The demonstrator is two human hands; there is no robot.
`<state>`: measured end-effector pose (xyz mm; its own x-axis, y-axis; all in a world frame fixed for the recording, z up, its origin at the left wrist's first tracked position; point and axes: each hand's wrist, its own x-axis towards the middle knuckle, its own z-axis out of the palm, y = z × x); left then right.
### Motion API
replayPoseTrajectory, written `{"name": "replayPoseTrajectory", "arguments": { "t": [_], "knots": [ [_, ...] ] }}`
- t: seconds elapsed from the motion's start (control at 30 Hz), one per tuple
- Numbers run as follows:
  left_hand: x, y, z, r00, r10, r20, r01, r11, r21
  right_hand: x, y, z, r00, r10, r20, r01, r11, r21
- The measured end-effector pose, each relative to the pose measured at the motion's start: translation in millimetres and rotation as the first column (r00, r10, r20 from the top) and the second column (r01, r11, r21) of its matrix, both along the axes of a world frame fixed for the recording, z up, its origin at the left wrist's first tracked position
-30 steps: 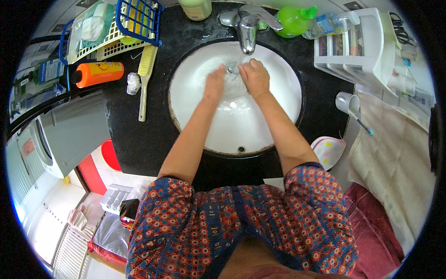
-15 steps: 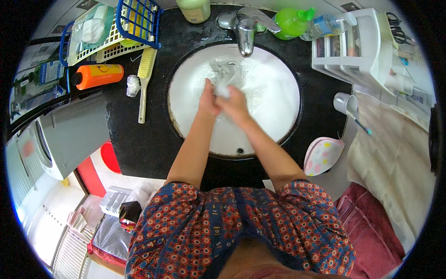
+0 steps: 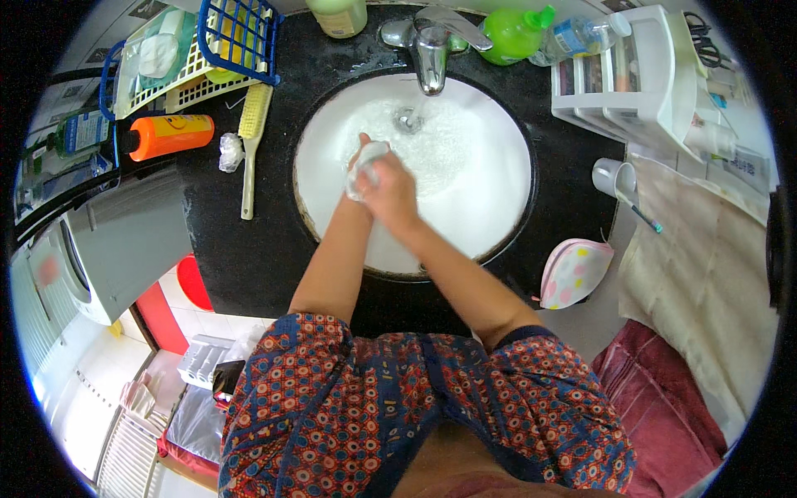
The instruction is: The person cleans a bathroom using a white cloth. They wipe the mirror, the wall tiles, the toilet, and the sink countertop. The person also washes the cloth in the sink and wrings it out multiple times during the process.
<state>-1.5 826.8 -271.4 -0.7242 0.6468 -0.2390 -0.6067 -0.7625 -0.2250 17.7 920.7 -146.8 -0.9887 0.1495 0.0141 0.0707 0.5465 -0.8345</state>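
Observation:
Both hands are together over the left part of a white oval sink [image 3: 490,220]. My right hand [image 3: 393,192] is closed round a wet, white, crumpled wad [image 3: 369,158]; its exact kind I cannot make out. The wad presses against my left hand [image 3: 363,139], which lies beneath and mostly hidden; one fingertip shows above the wad. Rippling shallow water surrounds the metal drain [image 3: 407,121]. Beyond the hands stands a chrome tap [image 3: 432,62], with no clear stream visible from its spout.
Left on the black counter [image 3: 228,241] lie a yellow-bristled brush [image 3: 251,137], a small white crumpled lump [image 3: 231,153] and an orange bottle [image 3: 174,135]. A green bottle [image 3: 510,37] and white drawers [image 3: 618,91] stand at the back right, a dotted pouch [image 3: 575,274] nearer.
Both hands have drawn back toward me and left, away from the tap. The white wad now shows on top between them, and the splashing under the spout has faded to ripples.

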Motion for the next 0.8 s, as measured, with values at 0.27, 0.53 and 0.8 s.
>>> {"name": "replayPoseTrajectory", "arguments": {
  "t": [0.27, 0.53, 0.8],
  "knots": [
    [-32.1, 12.3, 98.0, 0.999, 0.034, -0.007, -0.026, 0.584, -0.812, -55.0, 131.6, -63.3, 0.984, -0.137, 0.113, 0.141, 0.990, -0.028],
    [-2.6, -7.7, 55.7, 0.999, 0.001, 0.040, 0.040, -0.069, -0.997, -27.5, 86.2, -83.1, 0.973, -0.029, 0.229, -0.011, 0.985, 0.172],
    [-30.4, 10.2, -2.4, 0.992, 0.112, -0.059, -0.127, 0.851, -0.510, -28.0, 14.1, 43.9, 0.983, 0.178, -0.053, -0.180, 0.983, -0.045]
  ]
}}
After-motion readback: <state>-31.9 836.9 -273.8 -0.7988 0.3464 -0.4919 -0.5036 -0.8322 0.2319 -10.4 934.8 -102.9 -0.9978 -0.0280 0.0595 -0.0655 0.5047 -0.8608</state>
